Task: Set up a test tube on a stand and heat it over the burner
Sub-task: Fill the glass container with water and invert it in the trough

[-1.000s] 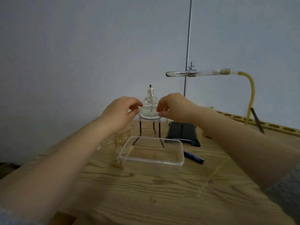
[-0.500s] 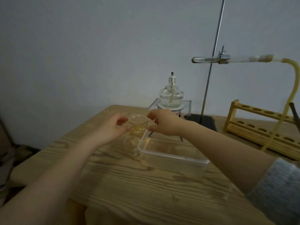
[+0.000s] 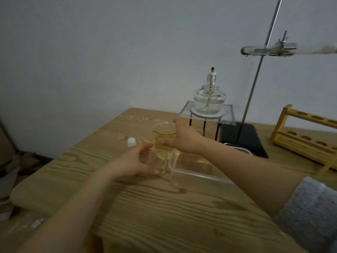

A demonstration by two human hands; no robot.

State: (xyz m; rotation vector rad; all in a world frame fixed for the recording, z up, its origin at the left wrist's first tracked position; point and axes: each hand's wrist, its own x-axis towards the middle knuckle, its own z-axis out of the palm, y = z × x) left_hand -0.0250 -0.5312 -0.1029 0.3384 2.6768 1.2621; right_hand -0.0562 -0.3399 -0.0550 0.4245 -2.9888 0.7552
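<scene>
- Nearest the front edge of the surface (image 3: 145, 207), both forearms reach in, a grey sleeve (image 3: 310, 212) at the right.
- The plastic tub (image 3: 197, 172) sits mid-surface, just beside the beaker, no hand on it.
- The left hand (image 3: 135, 161) has dropped from the burner a second ago to the foot of the beaker (image 3: 163, 143); its fingers (image 3: 145, 152) are loosely curved and spread round the base, though whether they actually touch the glass I can't quite tell through the blur.
- The right hand (image 3: 184, 139) has made the same move: thumb across the front of the beaker, other fingers over the rim, so it grips the glass with its yellowish liquid.
- A small white cap (image 3: 131, 142) stands just left of the beaker, towards the left edge.
- Further back, the spirit burner (image 3: 209, 99) is left alone on its gauze and tripod (image 3: 207, 115), unlit as far as I can see.
- At the far right, the test tube (image 3: 255, 51) lies horizontal in the clamp (image 3: 284, 47) on the stand rod (image 3: 255, 77), well apart from the burner and higher, not over the wick.
- So attention has shifted from burner to beaker; heating has not begun, and the burner likely needs to go under the tube.
</scene>
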